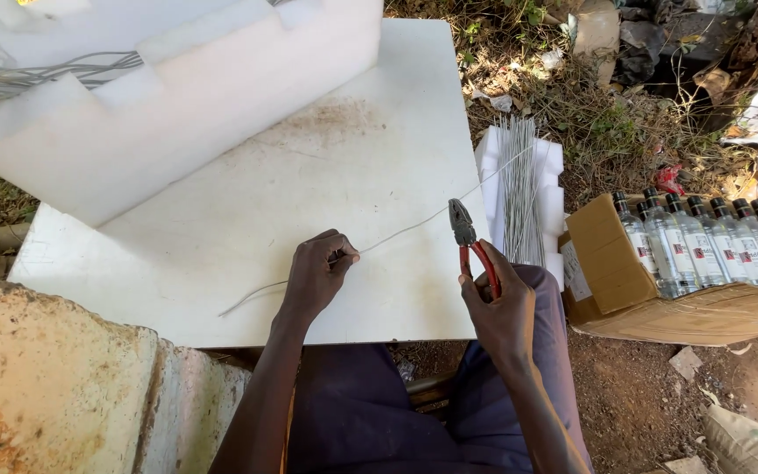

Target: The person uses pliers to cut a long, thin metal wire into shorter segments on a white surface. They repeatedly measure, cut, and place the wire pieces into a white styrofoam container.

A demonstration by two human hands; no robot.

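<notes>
My left hand pinches a long thin metal wire that lies across a white foam board. The wire runs from the board's lower left up toward the right. My right hand grips red-handled pliers, jaws pointing up, just right of the wire and close to it. A bundle of straight cut wires rests on a white foam piece beyond the pliers.
A large stepped white foam block sits at the board's far left, with loose wires behind it. A cardboard box of clear glass bottles stands on the ground at right. A stone ledge is at lower left.
</notes>
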